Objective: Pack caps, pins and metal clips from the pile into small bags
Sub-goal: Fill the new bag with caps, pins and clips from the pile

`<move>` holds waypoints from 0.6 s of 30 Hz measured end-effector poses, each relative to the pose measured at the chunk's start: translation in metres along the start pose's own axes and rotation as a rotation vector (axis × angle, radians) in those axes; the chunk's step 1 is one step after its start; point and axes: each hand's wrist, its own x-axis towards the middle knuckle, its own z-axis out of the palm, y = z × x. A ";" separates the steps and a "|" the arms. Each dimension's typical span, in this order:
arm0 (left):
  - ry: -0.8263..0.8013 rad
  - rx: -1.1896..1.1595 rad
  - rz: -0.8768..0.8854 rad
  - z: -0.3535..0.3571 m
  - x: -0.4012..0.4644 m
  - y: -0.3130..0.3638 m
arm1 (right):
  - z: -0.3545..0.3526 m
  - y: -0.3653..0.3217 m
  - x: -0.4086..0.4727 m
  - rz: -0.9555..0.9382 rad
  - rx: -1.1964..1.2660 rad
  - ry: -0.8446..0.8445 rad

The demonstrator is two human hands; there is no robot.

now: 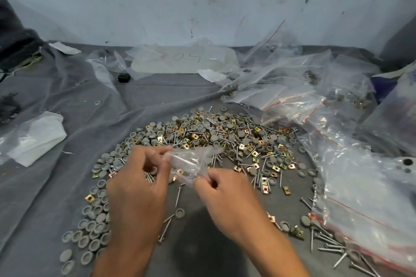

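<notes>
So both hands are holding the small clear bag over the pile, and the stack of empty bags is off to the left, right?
Not quite. In the head view both hands, left and right, do hold the small clear bag over the pile, but the stack of empty bags lies to the right.

2 bare forearms, no sleeves or gloves; left hand (137, 189) and right hand (227, 195) without rings.

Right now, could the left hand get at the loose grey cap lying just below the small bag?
Probably not yet: the way to the grey cap is open, but the left hand and right hand both pinch the small bag, so one grip must let go first.
</notes>
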 end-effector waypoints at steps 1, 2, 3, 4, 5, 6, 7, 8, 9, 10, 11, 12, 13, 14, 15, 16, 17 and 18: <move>0.054 0.005 0.012 0.001 0.000 -0.001 | 0.000 -0.001 0.000 0.022 -0.017 -0.058; 0.085 0.020 0.037 0.002 -0.001 -0.003 | 0.000 -0.002 0.001 0.041 0.000 -0.115; 0.098 0.045 0.070 0.003 -0.003 -0.005 | 0.001 -0.003 0.001 0.049 0.045 -0.164; 0.096 0.078 0.104 0.005 -0.005 -0.007 | 0.002 -0.003 0.002 0.050 0.104 -0.199; 0.079 0.110 0.132 0.006 -0.007 -0.007 | 0.003 -0.003 0.003 0.046 0.161 -0.221; 0.047 0.134 0.149 0.008 -0.007 -0.008 | 0.002 -0.001 0.003 0.037 0.211 -0.242; 0.009 0.151 0.153 0.009 -0.007 -0.009 | -0.002 0.002 0.004 0.030 0.242 -0.266; -0.030 0.162 0.145 0.010 -0.006 -0.010 | -0.009 0.008 0.005 0.019 0.237 -0.278; -0.066 0.175 0.128 0.010 -0.006 -0.012 | -0.018 0.016 0.006 0.012 0.183 -0.269; -0.100 0.189 0.109 0.010 -0.006 -0.013 | -0.030 0.026 0.008 0.013 0.079 -0.220; -0.134 0.201 0.099 0.011 -0.005 -0.013 | -0.043 0.038 0.010 0.032 -0.067 -0.136; -0.166 0.206 0.103 0.010 -0.005 -0.013 | -0.056 0.050 0.011 0.071 -0.217 -0.058; -0.195 0.201 0.117 0.010 -0.006 -0.012 | -0.069 0.058 0.010 0.127 -0.341 -0.006; -0.220 0.188 0.129 0.010 -0.007 -0.011 | -0.077 0.066 0.010 0.184 -0.409 0.012; -0.238 0.171 0.127 0.009 -0.008 -0.010 | -0.083 0.072 0.010 0.237 -0.432 -0.001; -0.246 0.151 0.109 0.009 -0.007 -0.009 | -0.086 0.075 0.011 0.267 -0.428 -0.019; -0.246 0.134 0.080 0.009 -0.008 -0.007 | -0.086 0.077 0.012 0.285 -0.414 -0.041; -0.239 0.122 0.054 0.009 -0.008 -0.006 | -0.086 0.079 0.013 0.289 -0.405 -0.049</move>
